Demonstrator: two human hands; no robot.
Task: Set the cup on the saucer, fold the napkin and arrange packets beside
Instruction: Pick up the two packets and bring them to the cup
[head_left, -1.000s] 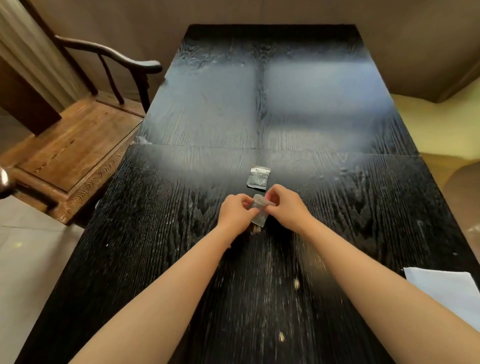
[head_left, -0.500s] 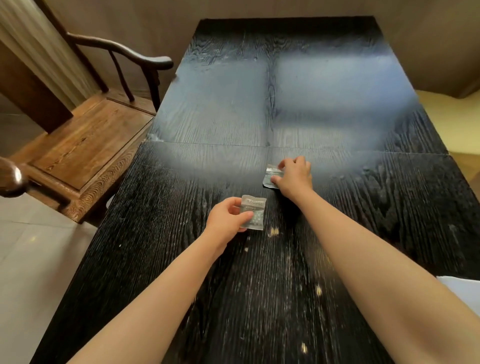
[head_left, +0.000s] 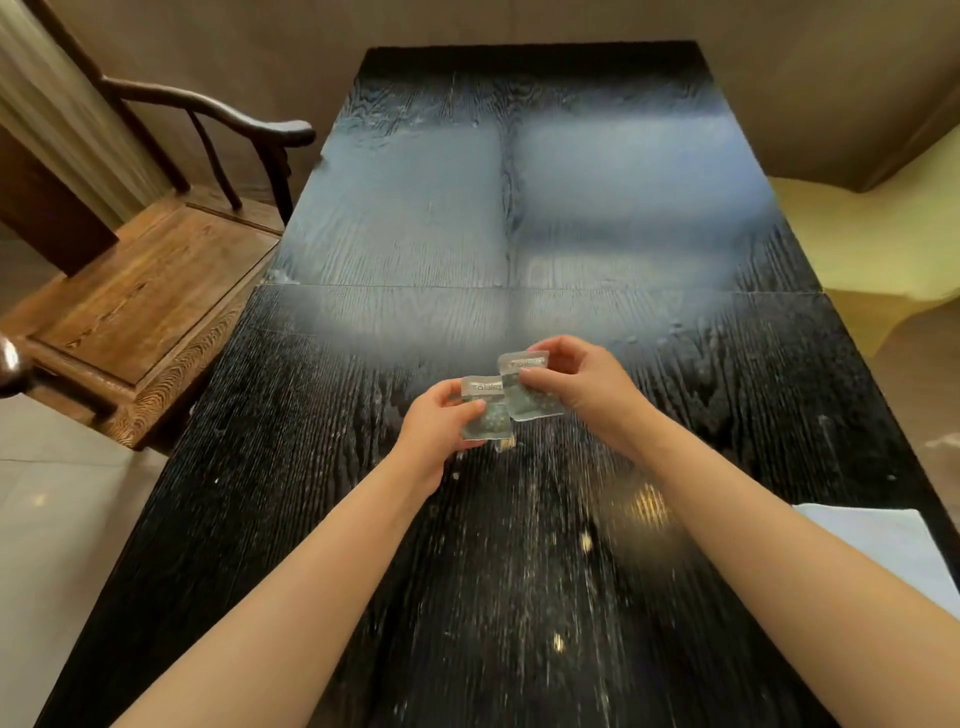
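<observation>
Since half a second ago the right hand (head_left: 582, 387) has lifted the far packet (head_left: 530, 387) beside the left hand (head_left: 441, 423)'s near packet (head_left: 485, 413), each pinched at centre frame. Square the edges before laying them down by the napkin (head_left: 883, 540) (lower right; no cup visible).

Two packets (head_left: 488, 413) (head_left: 530, 387) are showing, one napkin (head_left: 878, 545) is lying on one desk (head_left: 519, 234), one chair (head_left: 140, 291) is standing beside.
</observation>
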